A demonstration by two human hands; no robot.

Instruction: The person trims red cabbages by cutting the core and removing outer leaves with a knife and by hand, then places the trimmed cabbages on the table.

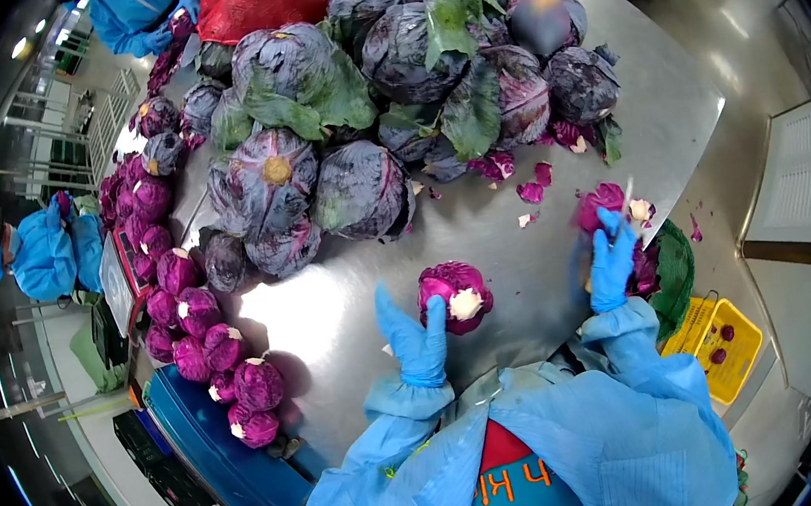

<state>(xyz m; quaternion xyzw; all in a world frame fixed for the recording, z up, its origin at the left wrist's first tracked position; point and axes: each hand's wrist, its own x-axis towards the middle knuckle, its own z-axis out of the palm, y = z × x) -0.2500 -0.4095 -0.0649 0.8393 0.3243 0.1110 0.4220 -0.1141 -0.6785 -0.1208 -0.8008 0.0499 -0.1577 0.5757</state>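
Observation:
My left hand (417, 343) is open, thumb and fingers spread apart, at the left side of a trimmed red cabbage (451, 286). The thumb overlaps the cabbage's edge; whether it presses on it I cannot tell. This cabbage is bright purple with a white cut stem facing me. My right hand (611, 269) is closed round what looks like a knife (628, 192), whose thin, blurred blade points up past the fingers. Just beyond that hand lie loose purple leaves (600, 205) and a pale stem piece (640, 210) near the table edge.
Untrimmed red cabbages (359, 191) with dark outer leaves are heaped across the metal table (350, 288). Trimmed cabbages (198, 312) line its left side. A red sack (265, 1) lies at the back. A yellow crate (738, 356) stands low right. Co-workers in blue (42, 254) are at left.

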